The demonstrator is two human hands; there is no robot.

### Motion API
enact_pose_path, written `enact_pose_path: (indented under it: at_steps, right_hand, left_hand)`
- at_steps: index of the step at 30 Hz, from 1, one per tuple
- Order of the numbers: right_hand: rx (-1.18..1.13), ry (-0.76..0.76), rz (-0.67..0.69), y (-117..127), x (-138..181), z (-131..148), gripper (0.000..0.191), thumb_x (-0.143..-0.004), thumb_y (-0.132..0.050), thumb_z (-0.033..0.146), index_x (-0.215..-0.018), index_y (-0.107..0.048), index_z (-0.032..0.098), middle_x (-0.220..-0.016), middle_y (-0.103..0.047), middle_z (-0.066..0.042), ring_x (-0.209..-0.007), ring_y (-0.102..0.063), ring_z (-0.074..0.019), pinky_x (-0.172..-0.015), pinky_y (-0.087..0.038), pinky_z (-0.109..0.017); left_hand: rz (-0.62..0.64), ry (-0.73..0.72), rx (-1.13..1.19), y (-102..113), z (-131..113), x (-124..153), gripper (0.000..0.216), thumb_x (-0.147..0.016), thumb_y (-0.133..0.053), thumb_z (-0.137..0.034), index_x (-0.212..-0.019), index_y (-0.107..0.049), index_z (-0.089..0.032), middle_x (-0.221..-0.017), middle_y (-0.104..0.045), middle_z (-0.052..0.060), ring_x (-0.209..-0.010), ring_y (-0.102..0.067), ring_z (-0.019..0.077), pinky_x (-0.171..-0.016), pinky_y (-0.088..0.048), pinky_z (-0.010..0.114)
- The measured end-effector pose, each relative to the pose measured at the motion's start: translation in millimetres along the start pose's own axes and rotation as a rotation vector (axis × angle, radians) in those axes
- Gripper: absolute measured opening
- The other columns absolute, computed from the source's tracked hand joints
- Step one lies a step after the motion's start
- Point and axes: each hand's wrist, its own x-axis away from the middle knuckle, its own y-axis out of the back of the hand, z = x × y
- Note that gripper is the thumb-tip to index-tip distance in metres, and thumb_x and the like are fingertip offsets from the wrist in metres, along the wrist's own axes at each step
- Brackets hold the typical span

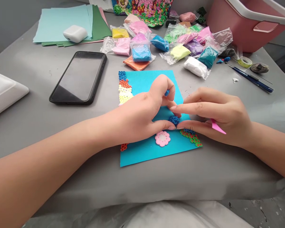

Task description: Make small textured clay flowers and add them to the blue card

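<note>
A bright blue card (147,156) lies on the table under both hands. My left hand (147,107) reaches over its middle, with a bit of blue clay (167,92) tucked in its curled fingers. Its thumb tip is beside a dark blue cluster of tiny clay rings (174,120) on the card. From the right, my right hand (218,110) brings its fingertips close to the same cluster; a flat pink pointed tool (218,127) sticks out of its grip. Below sits a pink clay flower (162,138). Coloured ring patterns (125,91) line the left edge, with green and red ones (192,138) at the lower right corner.
Several bagged clay packs (141,53) lie behind the card. A phone (78,77) is at left, near coloured paper (61,23) topped by a white earbud case (75,34). Rightward are a pen-like blue tool (250,78), a tape roll (244,62) and a pink bin (232,28).
</note>
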Motion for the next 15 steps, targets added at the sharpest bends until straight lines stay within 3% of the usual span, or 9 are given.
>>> enact_pose_path:
  at_steps: [6, 11, 15]
  right_hand:
    - [-0.011, 0.020, 0.000, 4.0, -2.1, 1.9, 0.021, -0.098, -0.083, 0.025, -0.119, -0.082, 0.024, -0.100, -0.073, -0.007, -0.082, -0.073, -0.0161, -0.070, -0.062, -0.028]
    - [-0.044, 0.032, 0.010, 5.0, -1.7, 0.5, 0.018, -0.098, -0.082, 0.020, -0.116, -0.082, 0.024, -0.102, -0.073, -0.006, -0.076, -0.070, -0.0141, -0.065, -0.059, -0.028]
    - [-0.071, 0.091, 0.038, 2.5, -0.4, -1.3, 0.018, -0.098, -0.081, 0.015, -0.115, -0.082, 0.020, -0.105, -0.075, -0.008, -0.065, -0.059, -0.0093, -0.056, -0.052, -0.027]
  left_hand:
    - [0.003, -0.027, 0.020, 2.0, -0.1, -0.5, 0.043, -0.088, -0.069, -0.021, -0.104, -0.030, -0.030, -0.126, -0.065, 0.003, -0.104, -0.075, 0.0191, -0.085, -0.061, 0.036]
    - [0.025, -0.043, 0.026, 1.2, -1.1, 0.0, 0.043, -0.090, -0.066, -0.018, -0.105, -0.028, -0.031, -0.113, -0.074, -0.001, -0.101, -0.075, 0.0183, -0.088, -0.060, 0.037]
    - [0.029, -0.042, 0.018, 1.4, -2.4, -0.3, 0.041, -0.090, -0.062, -0.014, -0.105, -0.028, -0.031, -0.110, -0.079, -0.003, -0.100, -0.077, 0.0181, -0.088, -0.060, 0.037]
